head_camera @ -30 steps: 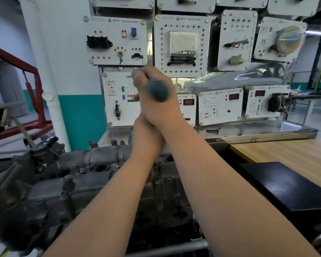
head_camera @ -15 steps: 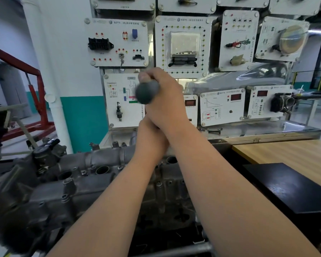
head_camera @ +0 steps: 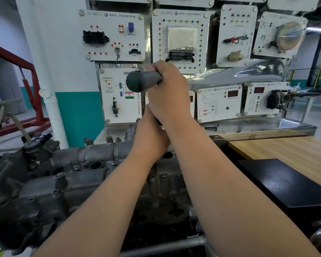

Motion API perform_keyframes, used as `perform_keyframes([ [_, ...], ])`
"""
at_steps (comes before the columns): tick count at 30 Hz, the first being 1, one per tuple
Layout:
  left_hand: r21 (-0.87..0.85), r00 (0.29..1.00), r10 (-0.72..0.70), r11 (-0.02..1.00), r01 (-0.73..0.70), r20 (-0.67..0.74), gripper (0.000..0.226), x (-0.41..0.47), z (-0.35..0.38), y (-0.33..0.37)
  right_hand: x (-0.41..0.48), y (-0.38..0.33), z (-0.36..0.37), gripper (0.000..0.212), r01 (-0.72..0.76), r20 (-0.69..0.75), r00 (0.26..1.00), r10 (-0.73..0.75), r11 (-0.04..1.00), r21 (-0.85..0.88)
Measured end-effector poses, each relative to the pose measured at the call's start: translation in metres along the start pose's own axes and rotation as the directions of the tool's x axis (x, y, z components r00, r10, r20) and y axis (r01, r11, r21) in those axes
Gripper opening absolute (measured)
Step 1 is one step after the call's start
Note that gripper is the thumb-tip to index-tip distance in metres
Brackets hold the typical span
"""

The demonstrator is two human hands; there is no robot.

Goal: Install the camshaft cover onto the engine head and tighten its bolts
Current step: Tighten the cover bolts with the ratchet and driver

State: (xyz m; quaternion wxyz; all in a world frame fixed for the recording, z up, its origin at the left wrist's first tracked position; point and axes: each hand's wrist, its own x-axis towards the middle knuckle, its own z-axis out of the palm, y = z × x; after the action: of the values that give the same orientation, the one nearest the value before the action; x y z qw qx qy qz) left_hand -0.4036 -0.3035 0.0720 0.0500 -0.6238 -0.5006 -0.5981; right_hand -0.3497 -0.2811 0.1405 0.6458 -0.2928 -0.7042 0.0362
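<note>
Gripping a rounded matte-grey tool handle point(head_camera: 144, 81), right hand point(head_camera: 170, 97); left hand point(head_camera: 150, 140) beneath, fingers hidden, over rough cast-metal engine head point(head_camera: 44, 191).

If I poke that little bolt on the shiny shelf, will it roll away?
Probably a little: the bolt lies sideways on the smooth metal shelf, but its wider head would likely curve it round. It looks like metal, so likely stiff.

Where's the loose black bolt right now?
Head view, right of centre: the bolt lies on the metal shelf below the white display panels, behind the wooden table.
</note>
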Motion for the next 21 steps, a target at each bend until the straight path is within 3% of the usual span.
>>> perform_keyframes([
  [1,-0.036,0.998,-0.052,0.998,0.053,0.020,0.054,0.002,-0.002,0.001,0.001,-0.001,0.001,0.014,-0.015,0.026,1.000,0.014,0.998,0.057],
  [3,-0.168,0.981,-0.181,0.967,0.190,0.067,0.036,0.011,-0.003,-0.001,0.002,-0.006,-0.001,0.021,-0.160,0.172,0.980,0.102,0.916,0.369],
  [5,-0.351,0.949,-0.279,0.882,0.314,0.148,0.016,0.016,-0.005,-0.005,0.004,-0.004,-0.006,0.030,-0.382,0.386,0.911,0.147,0.657,0.650],
  [6,-0.385,0.938,-0.301,0.856,0.346,0.174,0.013,0.015,-0.006,-0.006,0.005,-0.003,-0.010,0.033,-0.493,0.484,0.860,0.159,0.501,0.711],
  [8,-0.348,0.944,-0.281,0.879,0.325,0.171,0.019,0.013,-0.005,-0.008,0.007,0.000,-0.010,0.034,-0.586,0.552,0.808,0.207,0.381,0.715],
  [9,-0.290,0.960,-0.248,0.917,0.276,0.129,0.022,0.011,-0.003,-0.009,0.007,0.001,-0.008,0.032,-0.561,0.506,0.826,0.250,0.450,0.694],
  [11,-0.153,0.985,-0.174,0.973,0.175,0.019,0.022,0.006,-0.002,-0.007,0.004,0.002,-0.006,0.022,-0.343,0.242,0.937,0.251,0.792,0.506],
  [12,-0.082,0.992,-0.124,0.989,0.122,-0.018,0.027,0.003,-0.001,-0.005,0.001,0.003,-0.005,0.019,-0.180,0.093,0.983,0.159,0.931,0.316],
  [13,-0.011,0.997,-0.066,0.998,0.065,-0.030,0.035,-0.001,0.001,-0.005,0.000,0.002,-0.003,0.018,-0.042,0.013,0.999,0.041,0.989,0.139],
  [14,0.045,0.999,-0.033,0.998,0.034,-0.023,0.047,-0.003,0.002,-0.004,-0.002,-0.001,-0.001,0.019,0.039,0.005,0.999,-0.039,0.999,0.019],
  [16,0.066,0.998,-0.053,0.996,0.054,-0.012,0.059,-0.001,-0.001,-0.001,-0.002,-0.007,0.003,0.021,0.063,0.043,0.997,-0.063,0.998,-0.002],
  [19,-0.138,0.977,-0.212,0.967,0.213,0.023,0.037,0.009,-0.007,-0.002,0.002,-0.010,0.002,0.021,-0.075,0.157,0.987,0.031,0.956,0.283],
  [21,-0.337,0.943,-0.311,0.880,0.334,0.122,0.019,0.016,-0.008,-0.004,0.005,-0.006,-0.001,0.028,-0.273,0.346,0.934,0.083,0.791,0.547],
])
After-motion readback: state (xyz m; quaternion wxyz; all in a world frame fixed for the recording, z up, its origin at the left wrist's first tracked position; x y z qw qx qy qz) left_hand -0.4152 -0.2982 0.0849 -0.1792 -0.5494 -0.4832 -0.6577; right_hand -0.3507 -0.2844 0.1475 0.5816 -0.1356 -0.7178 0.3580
